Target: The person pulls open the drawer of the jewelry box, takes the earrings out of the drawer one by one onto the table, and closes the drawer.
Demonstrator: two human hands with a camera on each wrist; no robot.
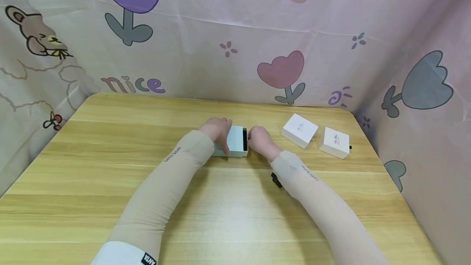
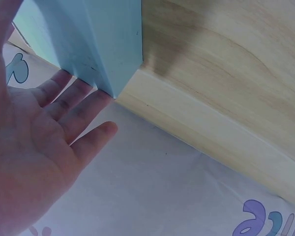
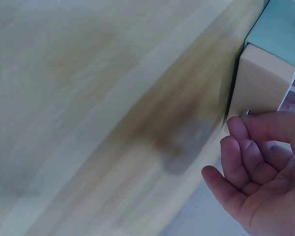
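Observation:
A light blue drawer box [image 1: 235, 137] lies on the table, its inner drawer [image 1: 245, 153] slid partway out at the right end. My left hand [image 1: 216, 129] holds the blue sleeve, thumb on the near side. In the left wrist view, its fingertips press the far side of the sleeve [image 2: 115, 39]. My right hand [image 1: 260, 140] is at the drawer's end. In the right wrist view, thumb and forefinger pinch a small pull tab at the edge of the beige drawer front [image 3: 260, 81]. Dark material shows inside the drawer; the rest of its inside is hidden.
Two small white boxes stand to the right: one tilted in angle [image 1: 299, 130], the other [image 1: 335, 142] with a black tab on its right side. The wooden table [image 1: 110, 167] meets a printed cloth [image 1: 206, 72] at the back and sides.

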